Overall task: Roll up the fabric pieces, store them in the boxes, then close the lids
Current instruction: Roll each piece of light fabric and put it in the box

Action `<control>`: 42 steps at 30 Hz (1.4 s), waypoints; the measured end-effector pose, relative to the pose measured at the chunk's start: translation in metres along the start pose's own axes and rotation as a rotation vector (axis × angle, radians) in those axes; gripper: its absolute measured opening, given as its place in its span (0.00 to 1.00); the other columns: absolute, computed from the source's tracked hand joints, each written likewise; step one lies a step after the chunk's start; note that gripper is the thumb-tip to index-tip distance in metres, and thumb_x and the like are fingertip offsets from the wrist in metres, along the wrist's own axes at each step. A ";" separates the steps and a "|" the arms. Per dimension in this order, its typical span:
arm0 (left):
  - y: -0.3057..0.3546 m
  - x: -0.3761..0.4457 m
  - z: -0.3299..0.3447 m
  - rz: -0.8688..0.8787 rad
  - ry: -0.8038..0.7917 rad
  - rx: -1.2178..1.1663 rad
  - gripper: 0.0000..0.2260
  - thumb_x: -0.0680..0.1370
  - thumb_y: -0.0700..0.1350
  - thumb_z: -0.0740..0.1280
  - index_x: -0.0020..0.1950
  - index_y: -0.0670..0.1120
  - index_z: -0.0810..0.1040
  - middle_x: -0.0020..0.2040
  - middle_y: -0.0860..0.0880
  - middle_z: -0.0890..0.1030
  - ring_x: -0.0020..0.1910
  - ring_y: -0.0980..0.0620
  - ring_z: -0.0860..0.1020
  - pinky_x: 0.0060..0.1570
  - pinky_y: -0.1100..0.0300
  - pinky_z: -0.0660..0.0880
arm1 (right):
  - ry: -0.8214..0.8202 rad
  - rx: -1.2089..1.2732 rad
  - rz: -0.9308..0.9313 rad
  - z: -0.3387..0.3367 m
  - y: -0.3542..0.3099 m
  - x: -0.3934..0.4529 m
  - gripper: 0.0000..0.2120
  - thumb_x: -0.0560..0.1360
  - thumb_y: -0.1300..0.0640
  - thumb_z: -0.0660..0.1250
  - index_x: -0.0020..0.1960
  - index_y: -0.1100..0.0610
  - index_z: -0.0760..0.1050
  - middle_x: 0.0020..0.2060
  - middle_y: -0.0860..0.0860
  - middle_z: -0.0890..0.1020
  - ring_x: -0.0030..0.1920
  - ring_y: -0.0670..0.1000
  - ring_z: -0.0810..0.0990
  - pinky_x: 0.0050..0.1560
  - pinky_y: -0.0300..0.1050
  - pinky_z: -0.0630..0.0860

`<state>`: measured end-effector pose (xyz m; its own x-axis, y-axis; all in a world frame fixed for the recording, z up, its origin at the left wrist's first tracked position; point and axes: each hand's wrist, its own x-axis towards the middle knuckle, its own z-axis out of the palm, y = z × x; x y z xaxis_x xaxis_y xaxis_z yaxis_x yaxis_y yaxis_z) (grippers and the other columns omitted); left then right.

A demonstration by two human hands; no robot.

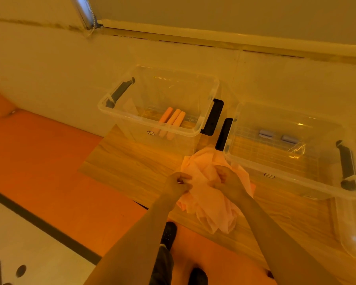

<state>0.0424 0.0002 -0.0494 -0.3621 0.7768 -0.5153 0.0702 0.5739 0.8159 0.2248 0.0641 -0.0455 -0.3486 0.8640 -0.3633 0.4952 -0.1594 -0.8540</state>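
fabric: pink fabric [209, 194] lay bunched at lower centre on the desk [132, 161], before both boxes
hands: left hand [178, 183] pinched its edge; right hand [229, 182] gripped the bunch
boxes: left box [152, 120] held three orange rolls [172, 120]; right box [292, 175] two grey rolls [277, 135]; both lidless

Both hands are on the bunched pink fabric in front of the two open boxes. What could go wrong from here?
The crumpled pink fabric, gripped by the left hand and right hand, may roll unevenly. Part hangs over the wooden table edge and could slide off. It touches the right clear plastic box and might snag.
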 end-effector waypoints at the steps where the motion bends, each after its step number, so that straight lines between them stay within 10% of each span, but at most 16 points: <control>1: 0.000 0.000 0.000 0.002 -0.006 -0.005 0.13 0.72 0.34 0.71 0.46 0.52 0.79 0.56 0.42 0.76 0.54 0.44 0.76 0.51 0.51 0.80 | -0.017 0.011 0.009 -0.001 0.000 0.002 0.33 0.70 0.58 0.75 0.72 0.55 0.66 0.68 0.54 0.71 0.67 0.56 0.71 0.64 0.52 0.72; 10: 0.003 0.000 -0.008 -0.010 -0.038 -0.021 0.13 0.74 0.35 0.69 0.47 0.54 0.79 0.59 0.45 0.77 0.58 0.43 0.75 0.56 0.49 0.77 | -0.001 0.122 0.042 -0.008 -0.009 0.003 0.26 0.69 0.65 0.74 0.65 0.56 0.72 0.51 0.45 0.76 0.46 0.46 0.77 0.42 0.35 0.73; 17: 0.016 0.008 -0.018 0.045 -0.031 0.017 0.12 0.76 0.36 0.68 0.58 0.44 0.80 0.57 0.46 0.77 0.53 0.51 0.73 0.48 0.58 0.72 | -0.039 0.183 0.092 -0.008 -0.006 -0.001 0.30 0.71 0.68 0.71 0.69 0.51 0.69 0.57 0.48 0.73 0.47 0.42 0.75 0.37 0.32 0.72; 22: 0.019 0.006 -0.013 0.022 -0.035 -0.065 0.13 0.77 0.38 0.66 0.60 0.47 0.78 0.59 0.46 0.76 0.49 0.53 0.74 0.42 0.63 0.75 | 0.009 0.151 0.097 -0.003 -0.005 -0.004 0.27 0.73 0.66 0.70 0.69 0.50 0.68 0.55 0.49 0.74 0.44 0.43 0.74 0.36 0.34 0.73; 29: 0.000 -0.003 -0.005 -0.019 -0.157 -0.094 0.21 0.73 0.37 0.70 0.60 0.57 0.77 0.66 0.48 0.71 0.62 0.43 0.73 0.56 0.44 0.78 | -0.022 0.194 0.074 0.000 -0.003 -0.009 0.21 0.76 0.67 0.67 0.67 0.61 0.71 0.58 0.56 0.77 0.57 0.58 0.78 0.49 0.43 0.78; 35: 0.002 -0.002 -0.010 0.024 -0.124 -0.041 0.19 0.74 0.33 0.67 0.49 0.59 0.80 0.64 0.44 0.75 0.60 0.41 0.75 0.55 0.47 0.78 | -0.016 0.180 0.090 -0.003 0.000 -0.011 0.13 0.74 0.67 0.69 0.56 0.55 0.80 0.49 0.52 0.77 0.42 0.48 0.78 0.39 0.35 0.78; 42: 0.011 0.001 -0.022 0.035 -0.113 -0.007 0.11 0.75 0.37 0.69 0.49 0.53 0.82 0.58 0.42 0.79 0.57 0.40 0.76 0.57 0.44 0.77 | 0.042 0.202 0.123 -0.002 0.003 -0.015 0.11 0.70 0.61 0.75 0.52 0.58 0.80 0.48 0.50 0.80 0.49 0.49 0.78 0.42 0.37 0.73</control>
<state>0.0223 0.0021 -0.0350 -0.2520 0.8209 -0.5125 0.0742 0.5445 0.8355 0.2328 0.0519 -0.0417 -0.2597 0.8507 -0.4570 0.3614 -0.3532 -0.8629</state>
